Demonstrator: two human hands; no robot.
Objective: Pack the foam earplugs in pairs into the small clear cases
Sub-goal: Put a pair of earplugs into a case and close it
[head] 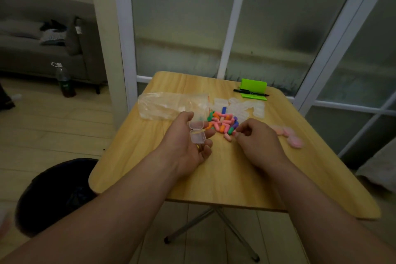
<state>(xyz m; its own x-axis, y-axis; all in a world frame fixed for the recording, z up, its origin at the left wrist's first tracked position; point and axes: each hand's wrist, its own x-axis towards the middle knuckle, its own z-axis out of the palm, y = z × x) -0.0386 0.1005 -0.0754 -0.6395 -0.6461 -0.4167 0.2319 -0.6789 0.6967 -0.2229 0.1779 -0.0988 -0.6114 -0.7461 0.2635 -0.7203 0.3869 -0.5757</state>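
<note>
The wooden worktop (214, 180) is partly covered at its near edge by both forearms (128, 191), and the dim light softens everything on it. The crumpled clear bag (169, 107) lies at the far left, and what it holds cannot be made out. To its right, the heap of empty clear cases (246, 107) blurs into one pale mass, so single cases cannot be counted. The foam earplugs (222, 122) sit in a mixed-colour pile just in front of that heap. Some pink lumps (289, 137) near the right edge are too blurred to identify.

The left hand (190, 143) lies palm up just left of the pile. Its thumb and curled fingers cradle an open clear case (197, 134) with the lid hinged back, and it is unclear whether anything is inside. The right hand (255, 139) hovers knuckles up at the pile's near right edge with its fingertips bunched together; I cannot tell whether they pinch an earplug.
</note>
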